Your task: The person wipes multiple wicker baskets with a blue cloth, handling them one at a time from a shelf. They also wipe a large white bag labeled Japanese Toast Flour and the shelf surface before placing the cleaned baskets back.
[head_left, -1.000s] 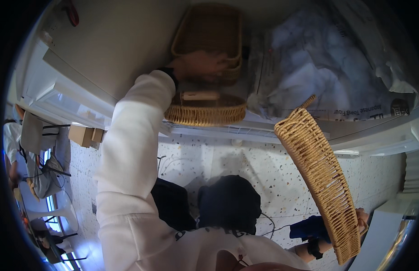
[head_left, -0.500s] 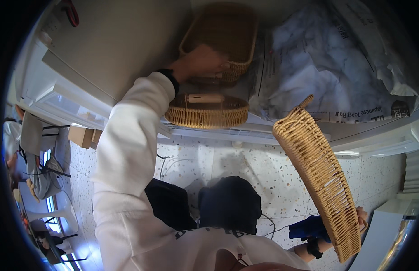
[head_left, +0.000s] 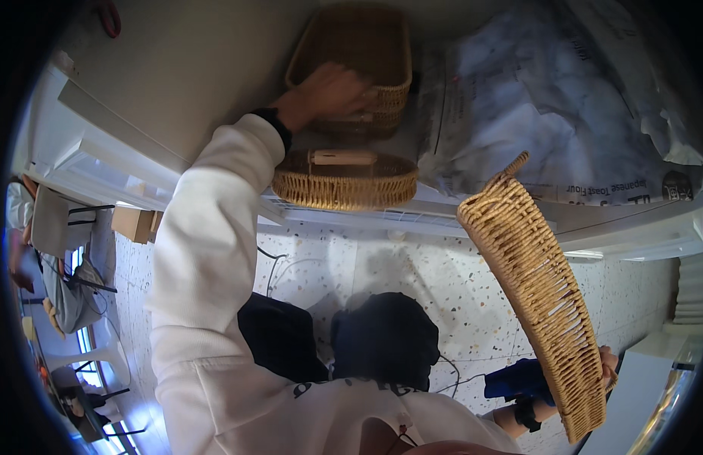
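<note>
My left hand [head_left: 335, 92] is closed over the near rim of a deep rectangular wicker basket [head_left: 395, 98], which looks stacked on another one; the thumb and part of the fingers are hidden. A shallower oval wicker basket [head_left: 344, 193] with a wooden handle lies just nearer, at the shelf edge, under my left wrist. At the right, my right hand [head_left: 608, 364] grips the looped end handle of a long wicker basket [head_left: 545, 296]. That basket is held tilted on its side over the floor, its far handle pointing toward the shelf.
A big printed flour bag [head_left: 533, 114] of whitish plastic fills the shelf's right part. Below the shelf edge lies a speckled floor [head_left: 306, 258] with a dark cable. Cardboard boxes [head_left: 133, 224] and chairs [head_left: 56, 220] stand at the left; a white cabinet [head_left: 647, 379] is at the right.
The deep basket has shifted a little left with my left hand on it, opening a dark gap beside the flour bag. My right hand and its basket have hardly moved.
</note>
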Motion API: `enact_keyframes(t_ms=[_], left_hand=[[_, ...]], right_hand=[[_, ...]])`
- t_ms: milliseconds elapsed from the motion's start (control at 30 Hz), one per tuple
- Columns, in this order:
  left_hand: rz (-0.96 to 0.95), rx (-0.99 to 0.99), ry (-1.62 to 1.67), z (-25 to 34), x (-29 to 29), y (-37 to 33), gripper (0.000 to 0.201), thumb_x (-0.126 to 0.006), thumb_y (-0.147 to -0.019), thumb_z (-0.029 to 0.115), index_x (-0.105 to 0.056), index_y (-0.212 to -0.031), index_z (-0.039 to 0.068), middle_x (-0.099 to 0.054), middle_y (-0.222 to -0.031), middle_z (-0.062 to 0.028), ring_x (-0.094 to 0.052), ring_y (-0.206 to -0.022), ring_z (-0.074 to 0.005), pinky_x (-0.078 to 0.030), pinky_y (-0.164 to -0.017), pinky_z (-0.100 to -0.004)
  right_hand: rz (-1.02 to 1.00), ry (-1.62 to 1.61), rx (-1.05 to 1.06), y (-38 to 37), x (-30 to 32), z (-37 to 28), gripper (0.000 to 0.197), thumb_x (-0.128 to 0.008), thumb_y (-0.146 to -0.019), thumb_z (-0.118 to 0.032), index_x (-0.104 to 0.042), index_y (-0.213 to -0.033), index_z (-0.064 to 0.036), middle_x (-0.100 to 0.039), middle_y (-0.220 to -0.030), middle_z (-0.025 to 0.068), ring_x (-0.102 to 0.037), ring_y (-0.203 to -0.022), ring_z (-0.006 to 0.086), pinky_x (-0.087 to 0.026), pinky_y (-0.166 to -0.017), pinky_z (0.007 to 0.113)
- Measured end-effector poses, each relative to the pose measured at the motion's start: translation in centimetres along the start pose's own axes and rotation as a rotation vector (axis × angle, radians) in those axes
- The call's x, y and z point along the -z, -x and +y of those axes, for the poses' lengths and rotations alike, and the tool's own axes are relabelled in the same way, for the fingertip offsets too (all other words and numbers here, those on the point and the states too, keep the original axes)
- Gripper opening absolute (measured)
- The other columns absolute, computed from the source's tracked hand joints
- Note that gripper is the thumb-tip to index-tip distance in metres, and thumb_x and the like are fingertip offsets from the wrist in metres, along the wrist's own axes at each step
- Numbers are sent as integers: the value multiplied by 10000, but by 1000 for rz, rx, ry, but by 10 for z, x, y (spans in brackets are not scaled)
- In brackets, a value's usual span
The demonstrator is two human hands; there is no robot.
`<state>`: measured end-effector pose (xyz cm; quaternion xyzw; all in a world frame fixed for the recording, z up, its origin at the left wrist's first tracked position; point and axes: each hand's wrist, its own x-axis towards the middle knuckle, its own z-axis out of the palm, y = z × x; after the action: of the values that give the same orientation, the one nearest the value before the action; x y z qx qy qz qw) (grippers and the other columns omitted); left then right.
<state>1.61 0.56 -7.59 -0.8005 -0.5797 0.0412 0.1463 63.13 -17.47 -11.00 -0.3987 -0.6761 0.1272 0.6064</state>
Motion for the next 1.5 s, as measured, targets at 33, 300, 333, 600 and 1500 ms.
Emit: enact_keyframes(t_ms=[33, 300, 333, 600, 1500], left_hand=[[-30, 9, 22, 1, 0, 0, 377, -510, -921, 418, -618, -966, 60, -664, -758, -149, -652, -676, -332, -515, -627, -446], [-100, 133, 337, -11, 35, 9, 412, -513, -923, 407, -634, -1039, 31, -652, -937, -225, -623, -898, -386, -500, -802, -446], [-36, 163, 386, -17, 42, 10, 383, -506, -929, 372, -634, -1046, 31, -647, -964, -230, -616, -920, -390, -496, -815, -446], [163, 491, 383, 19, 140, 99, 266, -477, -936, 191, -618, -1074, 12, -625, -1075, -230, -587, -998, -400, -477, -843, -450], [150, 349, 587, 41, 122, 176, 225, -484, -875, 108, -614, -1041, 30, -656, -1000, -179, -628, -911, -360, -492, -803, -417]], right_hand=[[-7, -7, 5, 3, 3, 4, 365, -630, -887, -360, -464, -1013, -59, -492, -952, 55, -462, -840, 158, -411, -786, 332], [300, -8, -104, -17, -103, -84, 686, -674, -739, -588, -471, -1124, -58, -432, -1057, 65, -414, -1006, 181, -356, -892, 375], [342, -83, -124, -14, -111, -88, 804, -726, -676, -598, -461, -1205, -54, -432, -1111, 72, -415, -1056, 197, -350, -931, 392], [72, 91, 187, -122, -216, -118, 96, -549, -899, -39, -574, -810, -14, -514, -663, 19, -494, -617, 103, -392, -574, 241], [-324, 589, 875, -179, -526, -108, 158, -520, -883, -241, -627, -973, -164, -663, -797, 56, -674, -751, 217, -528, -578, 343]])
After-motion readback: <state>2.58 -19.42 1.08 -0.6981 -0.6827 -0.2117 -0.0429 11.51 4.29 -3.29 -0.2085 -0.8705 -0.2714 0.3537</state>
